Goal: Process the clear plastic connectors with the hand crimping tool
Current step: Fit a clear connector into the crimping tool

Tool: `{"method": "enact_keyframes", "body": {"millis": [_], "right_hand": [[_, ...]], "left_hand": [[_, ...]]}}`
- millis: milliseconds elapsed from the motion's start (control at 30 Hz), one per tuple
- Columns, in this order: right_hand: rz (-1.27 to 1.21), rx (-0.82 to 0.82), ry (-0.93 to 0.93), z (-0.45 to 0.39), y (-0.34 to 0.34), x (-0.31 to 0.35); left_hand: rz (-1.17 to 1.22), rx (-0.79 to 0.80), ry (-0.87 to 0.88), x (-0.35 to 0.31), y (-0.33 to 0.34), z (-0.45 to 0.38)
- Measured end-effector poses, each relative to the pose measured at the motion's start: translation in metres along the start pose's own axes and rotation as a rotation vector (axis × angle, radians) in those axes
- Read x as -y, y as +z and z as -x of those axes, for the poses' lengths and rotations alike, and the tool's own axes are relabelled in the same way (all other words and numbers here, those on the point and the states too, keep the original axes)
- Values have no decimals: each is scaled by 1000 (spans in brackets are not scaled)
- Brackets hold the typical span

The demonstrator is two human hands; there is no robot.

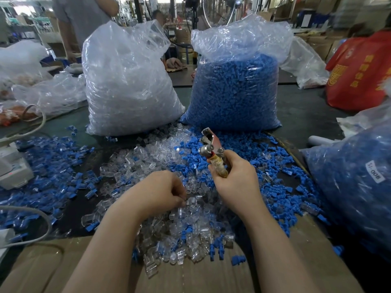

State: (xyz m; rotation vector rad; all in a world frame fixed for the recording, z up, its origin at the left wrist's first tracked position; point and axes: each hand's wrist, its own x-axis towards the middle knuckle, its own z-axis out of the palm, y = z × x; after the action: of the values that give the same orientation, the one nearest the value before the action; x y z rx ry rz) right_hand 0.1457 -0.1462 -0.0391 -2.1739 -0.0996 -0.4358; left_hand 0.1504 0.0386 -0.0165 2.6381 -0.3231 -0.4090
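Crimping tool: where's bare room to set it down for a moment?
Best spot is the cardboard at the near edge, bare below the clear connectors. A smaller dark patch of table lies left of the left hand. Around the right hand, blue parts crowd everything.

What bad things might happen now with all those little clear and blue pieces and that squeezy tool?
The left hand pinches a clear connector with its fingertips. If they stay close when the crimping tool in the right hand closes, they might get nipped.

Blue pieces are mixed into the clear pile, so a wrong piece may get picked.

Some connectors lie on the cardboard at the near edge and might slide off.
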Motion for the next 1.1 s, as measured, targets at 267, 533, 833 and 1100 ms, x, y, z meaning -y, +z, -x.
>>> {"method": "enact_keyframes", "body": {"millis": [267, 533, 833, 1100], "right_hand": [[-151, -16, 13, 0, -1, 0], [-396, -28, -10, 0, -5, 6], [-460, 24, -60, 1, -6, 10], [-439, 20, -88, 2, -6, 10]], "left_hand": [[716, -325, 66, -14, 0, 1], [966, -340, 104, -17, 2, 0], [885, -522, 139, -26, 7, -1], [838, -562, 181, -31, 12, -2]]}}
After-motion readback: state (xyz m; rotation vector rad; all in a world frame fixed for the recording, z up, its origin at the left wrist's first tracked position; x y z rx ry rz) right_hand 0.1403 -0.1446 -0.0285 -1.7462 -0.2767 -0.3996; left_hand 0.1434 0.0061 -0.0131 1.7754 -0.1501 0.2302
